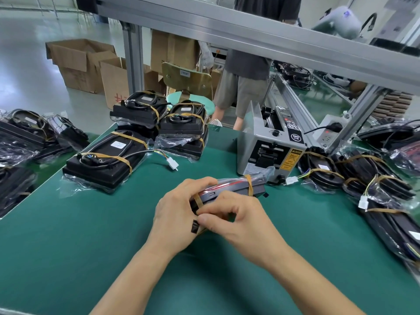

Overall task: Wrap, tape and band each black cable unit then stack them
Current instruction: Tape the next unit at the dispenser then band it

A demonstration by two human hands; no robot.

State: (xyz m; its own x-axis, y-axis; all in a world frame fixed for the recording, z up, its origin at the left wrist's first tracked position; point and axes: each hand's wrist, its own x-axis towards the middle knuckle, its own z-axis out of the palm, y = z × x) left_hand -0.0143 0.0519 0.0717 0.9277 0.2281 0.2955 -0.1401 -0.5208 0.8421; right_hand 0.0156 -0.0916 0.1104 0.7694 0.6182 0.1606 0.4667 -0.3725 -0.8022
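Unit in hand [229, 188] sits mid-tabletop, held on edge: rigid black housing, slick film wrap, probably light. Left hand [175, 214] grips the near end; right hand [236, 220] fingers pinch a rubber band [198, 202] there, far band [249, 186] already on. Best held by the long edges. Tape dispenser [268, 146] stands just behind; finished stack [145, 133] at the far-left corner.

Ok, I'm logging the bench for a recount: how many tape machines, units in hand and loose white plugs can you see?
Tape machine: 1
Unit gripped by left hand and right hand: 1
White plugs plainly visible: 3
Total: 5
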